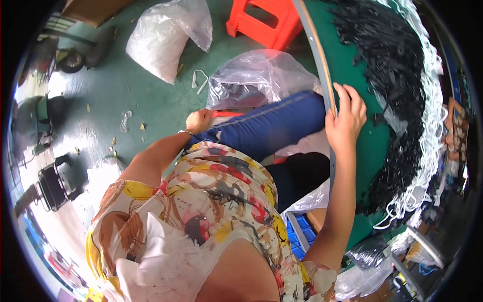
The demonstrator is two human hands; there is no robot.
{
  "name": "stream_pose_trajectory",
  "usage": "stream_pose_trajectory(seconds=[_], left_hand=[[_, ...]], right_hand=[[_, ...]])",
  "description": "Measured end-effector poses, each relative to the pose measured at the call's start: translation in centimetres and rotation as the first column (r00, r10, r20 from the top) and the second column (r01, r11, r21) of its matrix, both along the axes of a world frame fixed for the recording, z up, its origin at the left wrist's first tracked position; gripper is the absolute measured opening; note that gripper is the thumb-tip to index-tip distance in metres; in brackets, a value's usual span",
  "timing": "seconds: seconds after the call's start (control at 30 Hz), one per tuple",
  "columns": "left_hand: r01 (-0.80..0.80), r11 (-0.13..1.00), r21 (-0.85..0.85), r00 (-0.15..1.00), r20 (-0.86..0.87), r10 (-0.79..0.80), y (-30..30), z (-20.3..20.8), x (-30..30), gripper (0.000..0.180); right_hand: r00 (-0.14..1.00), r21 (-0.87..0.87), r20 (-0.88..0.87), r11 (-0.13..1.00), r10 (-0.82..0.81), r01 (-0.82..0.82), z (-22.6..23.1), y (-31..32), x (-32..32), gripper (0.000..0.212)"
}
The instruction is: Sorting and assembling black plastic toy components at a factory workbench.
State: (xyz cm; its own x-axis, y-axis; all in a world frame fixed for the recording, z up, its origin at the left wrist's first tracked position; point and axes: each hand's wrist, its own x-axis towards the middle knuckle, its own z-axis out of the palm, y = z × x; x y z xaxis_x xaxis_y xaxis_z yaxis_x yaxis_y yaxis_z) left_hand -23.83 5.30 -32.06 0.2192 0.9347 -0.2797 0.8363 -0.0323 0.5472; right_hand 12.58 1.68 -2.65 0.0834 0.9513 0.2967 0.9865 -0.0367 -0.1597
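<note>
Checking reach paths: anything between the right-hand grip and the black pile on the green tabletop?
Partly: straight across from the right-hand grip, a translucent plastic piece lies at the black pile's near edge.

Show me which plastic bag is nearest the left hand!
The clear plastic bag right beside the blue trouser leg; the white-filled bag lies farther from the left hand.
</note>
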Motion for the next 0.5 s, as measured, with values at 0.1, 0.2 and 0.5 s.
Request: stream_pose_trajectory(seconds=[0.1, 0.2, 0.5], left_hand=[[-0.001, 0.998, -0.061, 0.999, -0.051, -0.002, 0.4, -0.9, -0.5, 0.031], [0.078, 0.991, -0.113, 0.989, -0.116, -0.091, 0.9, -1.7, -0.5, 0.029], [-0.314, 0.91, -0.27, 0.895, 0.234, 0.379, 0.0, -1.7, -1.5, 0.023]], right_hand=[[1.0, 0.02, -0.015, 1.0, 0.011, -0.01, -0.1, -0.2, 0.2, 0.06], [1.0, 0.056, -0.014, 0.998, 0.024, -0.023, -0.1, -0.4, 0.4, 0.059], [1.0, 0.043, 0.008, 0.999, 0.0, 0.0, -0.5, 0.0, 0.2, 0.061]])
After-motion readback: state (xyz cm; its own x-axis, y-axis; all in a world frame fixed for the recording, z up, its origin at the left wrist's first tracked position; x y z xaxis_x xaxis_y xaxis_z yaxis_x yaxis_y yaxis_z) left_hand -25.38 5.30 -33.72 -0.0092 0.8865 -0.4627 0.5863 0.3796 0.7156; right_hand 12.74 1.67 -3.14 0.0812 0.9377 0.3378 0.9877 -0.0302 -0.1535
